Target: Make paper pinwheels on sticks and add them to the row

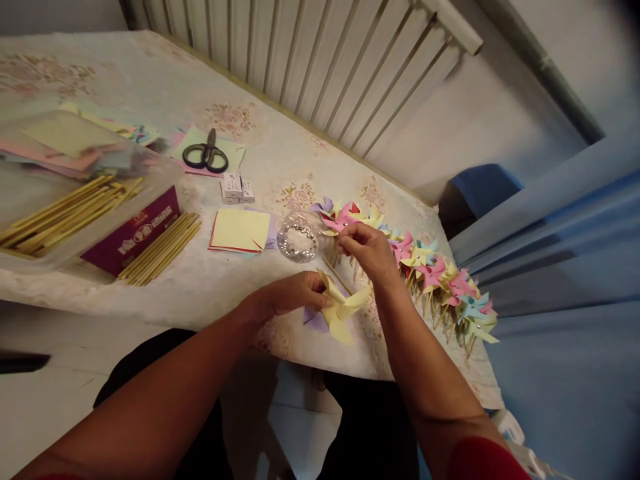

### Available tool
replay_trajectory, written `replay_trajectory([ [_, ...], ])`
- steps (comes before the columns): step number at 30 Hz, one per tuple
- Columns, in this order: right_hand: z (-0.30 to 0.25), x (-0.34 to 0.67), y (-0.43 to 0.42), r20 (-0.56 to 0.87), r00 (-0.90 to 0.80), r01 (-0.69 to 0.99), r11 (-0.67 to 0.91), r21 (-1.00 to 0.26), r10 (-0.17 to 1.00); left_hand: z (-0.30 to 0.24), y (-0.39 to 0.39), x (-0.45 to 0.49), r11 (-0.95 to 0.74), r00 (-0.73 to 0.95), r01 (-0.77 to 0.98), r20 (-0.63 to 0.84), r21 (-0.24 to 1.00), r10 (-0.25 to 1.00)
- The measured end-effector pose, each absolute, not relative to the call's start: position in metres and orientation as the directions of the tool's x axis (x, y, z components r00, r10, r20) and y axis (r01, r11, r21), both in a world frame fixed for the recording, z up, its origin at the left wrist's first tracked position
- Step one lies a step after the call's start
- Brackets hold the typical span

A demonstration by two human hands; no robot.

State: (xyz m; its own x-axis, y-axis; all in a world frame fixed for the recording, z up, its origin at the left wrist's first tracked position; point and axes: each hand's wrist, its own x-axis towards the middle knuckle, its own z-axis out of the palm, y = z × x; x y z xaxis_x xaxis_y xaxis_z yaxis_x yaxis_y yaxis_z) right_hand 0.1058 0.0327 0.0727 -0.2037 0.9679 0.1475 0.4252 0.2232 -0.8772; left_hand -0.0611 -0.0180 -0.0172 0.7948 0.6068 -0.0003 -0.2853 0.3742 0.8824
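Pinched between the thumb and fingers of my left hand is a yellow paper pinwheel, its blades curled in to the middle. Beneath it, a purple piece of paper lies on the table. My right hand hovers above and to the right of the pinwheel, thumb and fingertips pressed together; anything in them is too small to make out. A thin wooden stick lies between the two hands. Just left of my right hand sits a clear round dish with small shiny pieces inside.
Finished pinwheels line the right edge. Left of the dish are a stack of paper squares, small boxes and black scissors. A plastic bin and wooden sticks occupy the left. Railing bars border the back.
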Motion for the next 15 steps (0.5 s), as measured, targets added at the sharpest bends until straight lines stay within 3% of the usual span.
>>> replay_trajectory([
  [3, 0.065, 0.084, 0.062, 0.094, -0.385, 0.563, 0.314, -0.765, 0.918, -0.014, -0.019, -0.071, 0.376, 0.817, -0.268, 0.003, 0.887, 0.577],
  [6, 0.05, 0.057, 0.085, -0.013, -0.496, 0.716, 0.4, -0.572, 0.868, -0.01, -0.021, -0.079, 0.384, 0.823, -0.291, 0.024, 0.876, 0.567],
  [11, 0.029, 0.019, 0.106, -0.234, -0.537, 0.842, 0.498, -0.207, 0.811, -0.006, -0.022, -0.086, 0.39, 0.828, -0.326, 0.061, 0.861, 0.557],
  [15, 0.016, 0.006, 0.116, -0.281, -0.532, 0.838, 0.544, -0.043, 0.799, -0.005, -0.022, -0.088, 0.361, 0.815, -0.346, 0.086, 0.866, 0.574],
])
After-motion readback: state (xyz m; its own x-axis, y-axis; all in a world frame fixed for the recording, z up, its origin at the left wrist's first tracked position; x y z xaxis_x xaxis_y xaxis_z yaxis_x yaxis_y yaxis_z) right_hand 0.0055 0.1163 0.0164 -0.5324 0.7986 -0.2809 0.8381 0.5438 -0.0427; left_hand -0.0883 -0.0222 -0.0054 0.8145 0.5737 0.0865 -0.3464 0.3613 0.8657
